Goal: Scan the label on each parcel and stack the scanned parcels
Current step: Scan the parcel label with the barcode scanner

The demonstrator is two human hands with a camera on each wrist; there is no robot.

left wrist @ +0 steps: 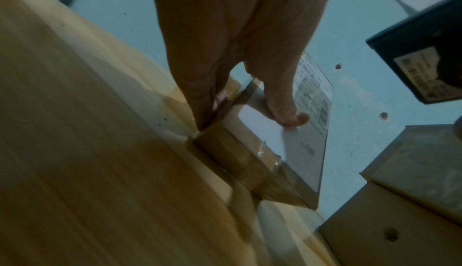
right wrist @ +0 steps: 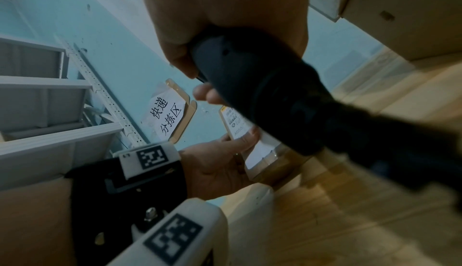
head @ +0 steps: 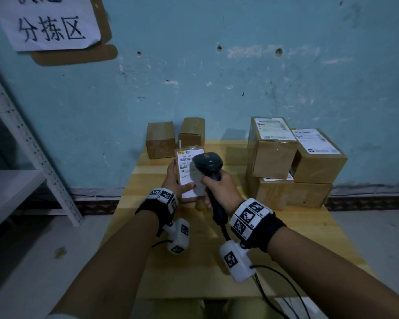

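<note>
The left hand holds a small parcel up over the middle of the tabletop. The right hand grips the scanner, pointed at its label. Four boxes sit stacked far right, likely done. Two plain boxes wait far left. Only the left wrist view shows fingers behind the parcel.
</note>
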